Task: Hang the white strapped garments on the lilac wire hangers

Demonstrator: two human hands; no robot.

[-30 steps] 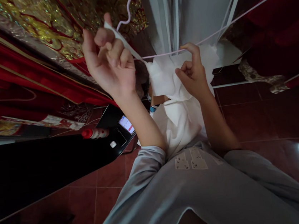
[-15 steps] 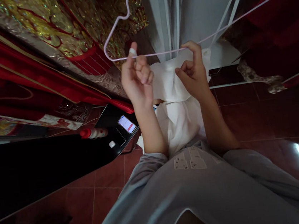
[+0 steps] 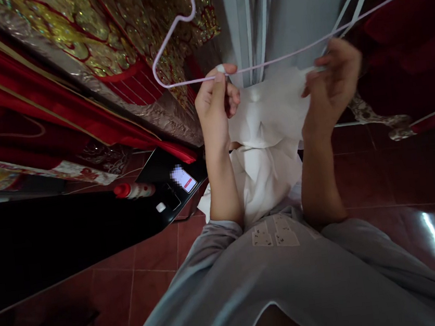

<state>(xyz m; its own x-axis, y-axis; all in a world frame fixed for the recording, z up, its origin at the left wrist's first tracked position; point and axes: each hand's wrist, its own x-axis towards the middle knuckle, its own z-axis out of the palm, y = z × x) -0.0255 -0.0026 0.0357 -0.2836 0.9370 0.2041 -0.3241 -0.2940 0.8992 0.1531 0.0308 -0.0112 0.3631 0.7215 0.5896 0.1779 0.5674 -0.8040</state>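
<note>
A thin pale-pink clothes hanger (image 3: 280,57) stretches across the upper part of the head view, its top running out of the picture. My left hand (image 3: 216,98) pinches its bottom bar near the left end, thumb against forefinger; one fingertip wears a white wrap. My right hand (image 3: 329,77) is apart from the bar, just below it, blurred, with the fingers bent and partly spread; no object shows in it. White cloth (image 3: 262,111) drapes below and between both hands, over my lap.
Red and gold sequined garments (image 3: 109,39) hang at the left, dark red ones (image 3: 417,56) at the right. On a black table (image 3: 54,244) lie a lit phone (image 3: 186,181), a red-capped bottle (image 3: 136,190) and a small white case (image 3: 161,207). Grey panels (image 3: 302,7) stand ahead.
My left hand has shifted right and closed its thumb and forefinger on the hanger bar. My right hand has let go of the bar and moved to the right. The hanger tilts up more at its right.
</note>
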